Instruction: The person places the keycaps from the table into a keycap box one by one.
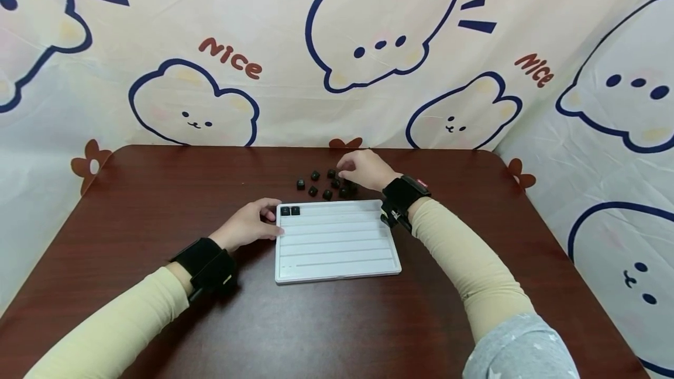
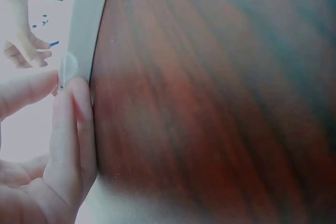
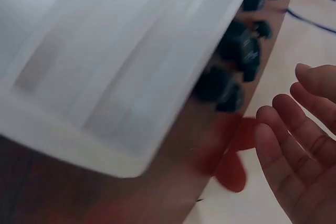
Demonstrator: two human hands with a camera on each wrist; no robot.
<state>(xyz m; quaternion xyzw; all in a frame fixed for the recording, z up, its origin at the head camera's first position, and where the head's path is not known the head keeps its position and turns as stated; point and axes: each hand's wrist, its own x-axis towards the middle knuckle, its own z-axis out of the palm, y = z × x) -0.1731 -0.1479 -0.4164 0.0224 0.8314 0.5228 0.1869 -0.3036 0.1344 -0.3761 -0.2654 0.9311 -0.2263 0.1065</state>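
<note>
On the brown table [image 1: 184, 192] we have the white tray [image 1: 337, 244], probably light, stiff and apt to slide, so best steadied at the rim, where our left hand [image 1: 248, 226] pinches its left side; it looks flat and pale, ribbed into shallow rows. Our right hand [image 1: 368, 169] hangs beyond its far edge, fingers loosely parted with nothing visible between them, close to the black cubes [image 1: 327, 195]. Those we judge hard, light and perhaps slick, best taken by two opposite faces; small and faintly shiny, most lie scattered beyond the tray, and two sit side by side in its far left corner.
</note>
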